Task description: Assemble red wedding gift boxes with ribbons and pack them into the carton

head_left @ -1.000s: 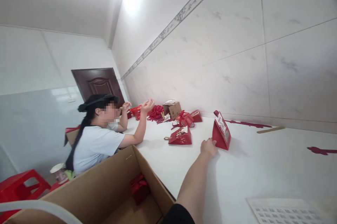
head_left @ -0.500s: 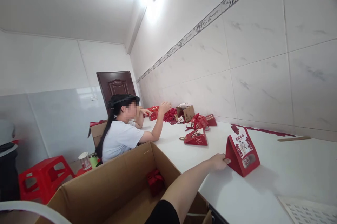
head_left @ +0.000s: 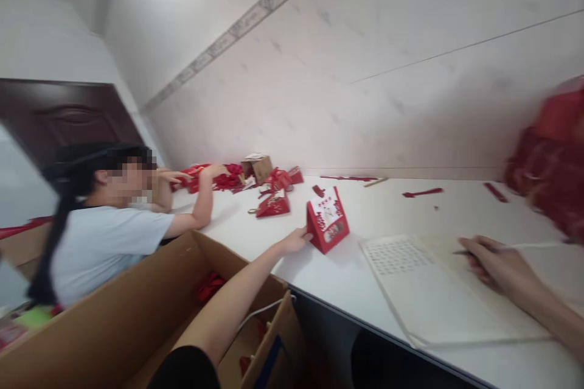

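Observation:
My left hand (head_left: 294, 241) grips the lower left edge of a red gift box (head_left: 327, 224), which stands on the white table. The box is tent-shaped, with a white printed panel and a small window in front. On the right, my right hand (head_left: 495, 264) is closed around a thin pen (head_left: 460, 252), its dark tip pointing left. Hand and pen are over an open notebook (head_left: 438, 297), whose left page bears rows of handwriting. Blur hides whether the tip touches the paper.
A large cardboard box (head_left: 150, 304) with red items inside stands against the table's near edge. On the left sits a co-worker (head_left: 104, 243), hands at red packages. More red boxes (head_left: 274, 203), ribbon strips (head_left: 423, 192) and a red bag-like heap (head_left: 547, 164) lie along the wall.
The view has swung to the right, bringing the notebook and my right hand with the pen into sight. My left hand still holds the red gift box standing on the table.

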The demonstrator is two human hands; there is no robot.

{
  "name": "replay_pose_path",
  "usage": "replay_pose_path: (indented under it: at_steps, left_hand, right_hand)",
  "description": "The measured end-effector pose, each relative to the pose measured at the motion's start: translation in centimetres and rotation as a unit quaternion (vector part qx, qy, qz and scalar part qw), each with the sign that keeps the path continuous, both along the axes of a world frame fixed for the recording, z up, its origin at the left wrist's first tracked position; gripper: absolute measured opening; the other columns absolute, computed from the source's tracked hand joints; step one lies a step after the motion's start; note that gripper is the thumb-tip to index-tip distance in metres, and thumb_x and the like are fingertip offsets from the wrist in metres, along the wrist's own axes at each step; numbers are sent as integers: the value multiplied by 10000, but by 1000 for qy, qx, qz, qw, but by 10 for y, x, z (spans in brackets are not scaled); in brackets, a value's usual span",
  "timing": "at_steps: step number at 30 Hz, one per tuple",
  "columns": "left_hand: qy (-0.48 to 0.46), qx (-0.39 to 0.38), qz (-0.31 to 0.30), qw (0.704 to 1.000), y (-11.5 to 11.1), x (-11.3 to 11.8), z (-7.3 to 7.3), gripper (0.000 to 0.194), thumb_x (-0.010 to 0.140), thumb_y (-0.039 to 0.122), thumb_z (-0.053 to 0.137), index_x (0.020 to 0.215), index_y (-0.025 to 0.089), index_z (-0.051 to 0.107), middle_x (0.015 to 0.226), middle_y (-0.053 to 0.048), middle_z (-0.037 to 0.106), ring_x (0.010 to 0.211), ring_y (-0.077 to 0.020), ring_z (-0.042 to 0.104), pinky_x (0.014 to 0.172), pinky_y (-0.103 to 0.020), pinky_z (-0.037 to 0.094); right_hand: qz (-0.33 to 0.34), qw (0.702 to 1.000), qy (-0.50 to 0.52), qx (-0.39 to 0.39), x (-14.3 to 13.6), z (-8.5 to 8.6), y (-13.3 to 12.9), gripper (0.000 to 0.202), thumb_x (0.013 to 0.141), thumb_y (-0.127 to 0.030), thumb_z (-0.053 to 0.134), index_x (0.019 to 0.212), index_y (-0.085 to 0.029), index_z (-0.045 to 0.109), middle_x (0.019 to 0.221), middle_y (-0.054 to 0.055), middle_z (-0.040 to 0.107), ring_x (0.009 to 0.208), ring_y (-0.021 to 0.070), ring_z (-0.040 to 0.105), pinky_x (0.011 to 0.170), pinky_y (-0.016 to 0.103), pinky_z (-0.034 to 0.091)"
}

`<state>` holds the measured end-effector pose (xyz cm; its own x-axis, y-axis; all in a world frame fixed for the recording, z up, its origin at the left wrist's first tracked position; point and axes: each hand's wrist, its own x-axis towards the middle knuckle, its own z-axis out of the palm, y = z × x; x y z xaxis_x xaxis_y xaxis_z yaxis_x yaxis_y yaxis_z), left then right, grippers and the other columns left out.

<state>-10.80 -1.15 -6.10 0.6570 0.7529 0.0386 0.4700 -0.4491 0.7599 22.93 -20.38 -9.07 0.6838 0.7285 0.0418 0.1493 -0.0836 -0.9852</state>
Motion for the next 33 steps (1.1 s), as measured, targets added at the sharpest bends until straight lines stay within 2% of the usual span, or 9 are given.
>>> replay_pose_path:
  at_steps: [1, 3, 8, 19, 26, 30, 33]
  left_hand:
    - [0, -7, -9, 1000, 3, 0, -1, 348, 789, 194, 415, 1059, 145, 629, 1151, -73, 643, 1128, -274, 529, 1031, -435, 357]
    - [2, -16, -22, 1000, 8, 0, -2, 346, 797, 246, 426, 1064, 147, 624, 1170, -74, 633, 1148, -287, 513, 1033, -457, 346]
    - [3, -12, -34, 999, 10, -3, -1, 390, 788, 360, 466, 1073, 143, 620, 1199, -87, 614, 1150, -308, 511, 1036, -454, 335]
    - [3, -11, -36, 999, 11, -4, -2, 428, 773, 439, 470, 1055, 148, 609, 1209, -88, 608, 1157, -306, 507, 1036, -433, 337]
    - [3, -23, -50, 998, 10, -4, 1, 416, 778, 395, 459, 1085, 150, 598, 1231, -80, 594, 1178, -294, 494, 1033, -407, 352]
    - [2, -43, -70, 997, 3, -9, 6, 393, 720, 310, 507, 1067, 164, 618, 1171, -68, 634, 1115, -296, 542, 991, -402, 401]
    - [9, -60, -91, 994, -13, -19, 11, 441, 650, 215, 527, 1077, 174, 629, 1155, -59, 643, 1108, -301, 550, 974, -398, 419]
  right_hand:
    - [-10, 999, 25, -22, 4, 1, -7, 309, 855, -358, 547, 600, -201, 472, 500, -3, 474, 372, 70, 392, 327, 178, 306]
    - [-14, 997, 74, -35, 4, 6, -10, 331, 777, -375, 583, 563, -207, 393, 430, -36, 403, 316, 55, 330, 292, 157, 228]
    - [-5, 995, 96, -5, -9, 21, -5, 340, 641, -404, 624, 565, -201, 361, 418, -59, 404, 320, 40, 313, 284, 125, 209]
    - [-4, 995, 101, -1, -10, 23, -8, 326, 630, -381, 621, 556, -202, 359, 416, -57, 406, 329, 40, 314, 288, 128, 220]
    - [-6, 997, 81, -2, -5, 19, -6, 378, 640, -466, 632, 568, -209, 364, 423, -49, 409, 332, 56, 323, 290, 151, 217]
    - [20, 999, 18, -45, -5, 18, -9, 421, 720, -546, 526, 529, -211, 357, 358, -52, 335, 316, 61, 258, 309, 187, 189]
    - [65, 994, -64, -58, -6, 17, -14, 409, 708, -508, 535, 510, -212, 333, 358, -63, 307, 344, 66, 268, 349, 197, 223]
